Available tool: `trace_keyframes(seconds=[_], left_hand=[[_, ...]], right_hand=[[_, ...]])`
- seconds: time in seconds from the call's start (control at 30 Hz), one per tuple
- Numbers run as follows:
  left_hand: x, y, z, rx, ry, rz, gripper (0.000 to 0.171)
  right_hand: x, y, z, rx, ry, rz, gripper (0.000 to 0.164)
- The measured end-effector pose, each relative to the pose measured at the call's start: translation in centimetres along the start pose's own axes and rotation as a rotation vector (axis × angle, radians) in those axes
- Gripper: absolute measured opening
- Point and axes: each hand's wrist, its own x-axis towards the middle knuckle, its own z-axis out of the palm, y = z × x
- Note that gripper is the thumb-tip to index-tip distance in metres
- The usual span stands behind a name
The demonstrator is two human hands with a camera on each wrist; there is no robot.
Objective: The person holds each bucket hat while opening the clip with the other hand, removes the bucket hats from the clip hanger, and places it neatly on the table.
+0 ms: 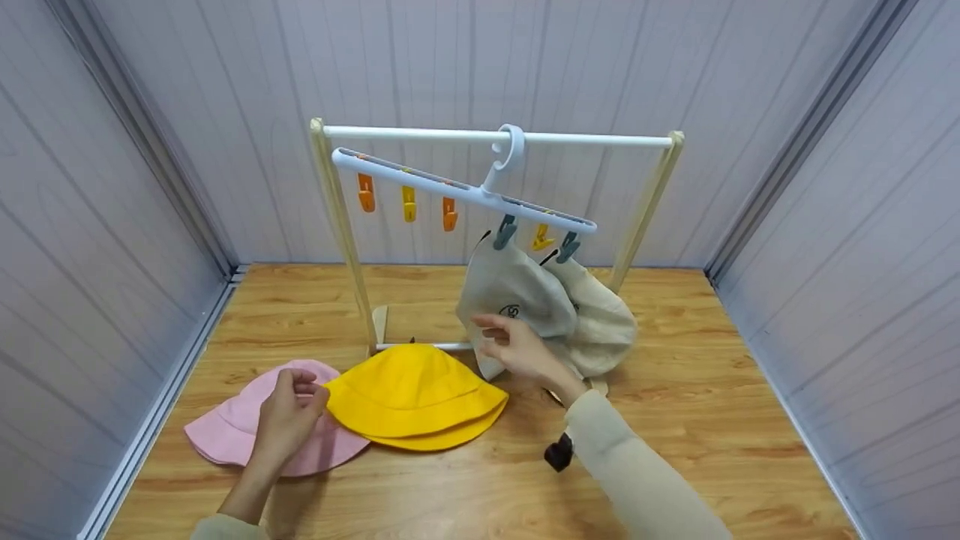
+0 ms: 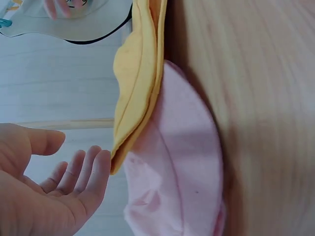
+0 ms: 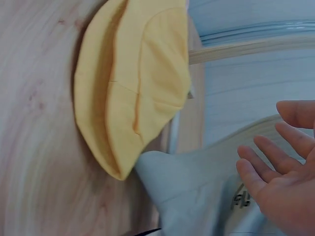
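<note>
While the left hand [image 1: 289,420] hovers at nine o'clock from the yellow hat [image 1: 412,382], the right hand [image 1: 517,351] hovers at two, both with fingers loosely parted from the thumb.

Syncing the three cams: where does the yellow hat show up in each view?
Head: below centre, slightly left; yellow hat overlaps the pink hat.
Left wrist: upper part, just left of centre, brim edge-on.
Right wrist: upper part, left of centre.
Shared landmark: the pale printed hat, at top left in left wrist, lower right in right wrist.
</note>
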Motion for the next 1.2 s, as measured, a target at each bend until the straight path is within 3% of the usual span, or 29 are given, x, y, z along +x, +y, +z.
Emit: trace_keyframes(seconds=[0.33,0.87,1.2], left_hand=[[1.6,2.6,-0.4,-0.022,-0.009,0.167,0.028],[3.6,8.0,0.2,-0.101,-0.068,0.408,0.028],[4.8,11.1,1.6,-0.160,-0.114,0.482,0.030]], right_hand=[[-0.8,-2.5,-2.8,0.025,0.095,-0.130,0.045],[-2.3,-4.9,-6.6,0.134,0.179,-0.211,0.047],[-3.6,-6.5,-7.5,0.147,0.244,-0.216,0.048]])
